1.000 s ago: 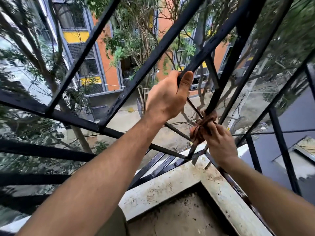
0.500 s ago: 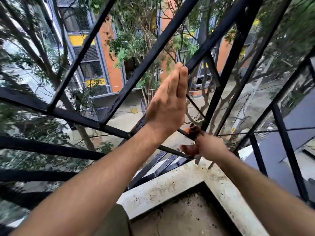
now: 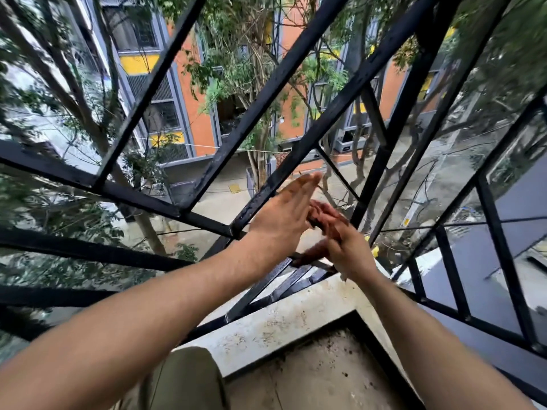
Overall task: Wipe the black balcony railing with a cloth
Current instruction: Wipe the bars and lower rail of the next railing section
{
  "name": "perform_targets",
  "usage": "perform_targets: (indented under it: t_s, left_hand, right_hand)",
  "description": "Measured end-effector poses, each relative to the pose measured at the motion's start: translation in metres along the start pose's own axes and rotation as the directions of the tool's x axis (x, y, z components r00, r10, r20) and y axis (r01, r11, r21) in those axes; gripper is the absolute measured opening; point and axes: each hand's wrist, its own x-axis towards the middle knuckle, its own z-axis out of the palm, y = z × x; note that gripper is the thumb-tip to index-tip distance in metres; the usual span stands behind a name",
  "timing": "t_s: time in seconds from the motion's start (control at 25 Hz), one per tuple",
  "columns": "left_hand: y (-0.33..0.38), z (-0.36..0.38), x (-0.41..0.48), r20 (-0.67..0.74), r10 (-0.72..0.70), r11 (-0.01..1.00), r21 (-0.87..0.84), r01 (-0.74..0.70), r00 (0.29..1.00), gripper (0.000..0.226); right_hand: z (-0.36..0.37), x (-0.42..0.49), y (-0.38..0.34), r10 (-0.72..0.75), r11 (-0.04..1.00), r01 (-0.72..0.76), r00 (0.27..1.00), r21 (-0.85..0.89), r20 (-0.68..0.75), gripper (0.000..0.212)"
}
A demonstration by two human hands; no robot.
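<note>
The black balcony railing is a grid of slanted metal bars filling the view ahead of me. My left hand is held flat with straight fingers just in front of a diagonal bar and holds nothing. My right hand is right beside it, near the corner where the bars meet the ledge, closed on a reddish-brown cloth. The cloth shows above and below the fingers and is motion-blurred. Whether it touches a bar cannot be told.
A stained white concrete ledge runs under the railing and turns a corner below my hands. Beyond the bars are trees, an orange and yellow building and a street far below. A grey roof lies to the right.
My left hand let go of the diagonal bar, opened flat and dropped toward my right hand. My right hand with the cloth shifted slightly along the lower corner bars.
</note>
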Motion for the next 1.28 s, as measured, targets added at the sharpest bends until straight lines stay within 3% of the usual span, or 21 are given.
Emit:
perform_targets:
  t_s: [0.08, 0.12, 0.24, 0.28, 0.36, 0.44, 0.52, 0.6, 0.68, 0.76, 0.84, 0.92, 0.96, 1.04, 1.08, 1.16, 1.2, 1.28]
  left_hand:
    - [-0.002, -0.016, 0.006, 0.142, 0.023, 1.000, 0.012, -0.025, 0.990, 0.051]
    - [-0.002, -0.022, 0.010, 0.184, 0.030, 0.999, -0.037, -0.024, 0.983, 0.044]
    - [0.003, -0.022, 0.015, 0.201, 0.015, 0.985, -0.172, 0.020, 0.980, 0.035]
    - [0.003, -0.021, 0.016, 0.189, 0.008, 0.983, -0.184, 0.028, 0.982, 0.034]
    - [0.005, -0.020, 0.014, 0.146, -0.007, 0.988, -0.155, 0.030, 0.989, 0.034]
    - [0.008, -0.024, 0.012, 0.129, 0.001, 0.989, -0.144, 0.017, 0.992, 0.034]
    - [0.009, -0.019, 0.010, 0.074, -0.011, 0.989, -0.146, 0.022, 0.997, 0.036]
    - [0.004, -0.013, 0.010, 0.034, -0.006, 0.988, -0.153, 0.011, 0.999, 0.039]
    - [0.004, -0.012, 0.006, 0.042, 0.021, 0.986, -0.167, -0.014, 0.999, 0.041]
    - [0.005, -0.015, -0.006, -0.047, 0.001, 0.981, -0.195, -0.010, 0.999, 0.041]
    - [0.009, -0.001, -0.030, -0.224, -0.100, 0.950, -0.310, 0.026, 0.970, 0.035]
    - [0.011, 0.020, -0.061, -0.369, -0.177, 0.917, -0.399, 0.017, 0.913, 0.043]
    - [0.009, 0.030, -0.072, -0.377, -0.172, 0.926, -0.378, 0.018, 0.910, 0.043]
    - [0.008, 0.036, -0.069, -0.248, -0.080, 0.958, -0.287, 0.006, 0.966, 0.040]
    - [0.007, 0.028, -0.058, -0.071, -0.047, 0.955, -0.297, 0.024, 0.996, 0.041]
    - [0.016, 0.018, -0.035, 0.281, 0.011, 0.934, -0.345, 0.090, 0.960, 0.033]
    - [0.019, 0.015, -0.026, 0.365, 0.028, 0.916, -0.382, 0.123, 0.931, 0.027]
    - [0.020, 0.018, -0.020, 0.383, -0.037, 0.910, -0.369, 0.190, 0.923, 0.039]
  right_hand:
    - [-0.002, 0.008, 0.002, 0.197, 0.936, -0.155, 0.974, -0.315, 0.108, 0.047]
    - [0.000, 0.012, -0.002, 0.221, 0.920, -0.180, 0.972, -0.348, 0.081, 0.040]
    - [0.006, 0.007, -0.014, 0.032, 0.986, -0.037, 0.999, -0.164, -0.034, 0.051]
    - [0.003, 0.002, -0.010, 0.006, 0.990, -0.008, 1.000, -0.140, -0.011, 0.055]
    - [-0.003, 0.006, -0.006, 0.156, 0.943, -0.118, 0.982, -0.311, 0.102, 0.055]
    - [-0.005, 0.014, -0.017, 0.323, 0.865, -0.261, 0.943, -0.428, 0.078, 0.050]
    - [0.004, 0.017, -0.035, 0.191, 0.938, -0.191, 0.981, -0.289, -0.027, 0.046]
    - [0.002, 0.007, -0.040, 0.056, 0.998, -0.057, 0.996, 0.001, -0.062, 0.051]
    - [-0.015, 0.003, -0.036, 0.146, 0.988, -0.139, 0.981, -0.062, 0.130, 0.058]
    - [-0.017, 0.006, -0.044, 0.325, 0.904, -0.262, 0.935, -0.336, 0.144, 0.039]
    - [-0.012, 0.013, -0.073, 0.168, 0.869, -0.112, 0.983, -0.482, 0.074, 0.039]
    - [-0.006, 0.003, -0.113, -0.094, 0.960, 0.094, 0.995, -0.265, 0.012, 0.051]
    - [-0.007, -0.007, -0.131, -0.178, 0.980, 0.167, 0.978, -0.112, -0.103, 0.055]
    - [-0.001, -0.018, -0.147, -0.234, 0.962, 0.262, 0.933, 0.070, -0.275, 0.064]
    - [0.006, -0.017, -0.140, -0.263, 0.947, 0.306, 0.913, 0.097, -0.313, 0.068]
    - [0.020, -0.016, -0.102, -0.296, 0.924, 0.358, 0.891, 0.135, -0.343, 0.074]
    - [0.026, -0.017, -0.072, -0.294, 0.930, 0.349, 0.894, 0.114, -0.340, 0.075]
    - [0.030, -0.019, -0.003, -0.253, 0.967, 0.238, 0.919, -0.084, -0.302, 0.078]
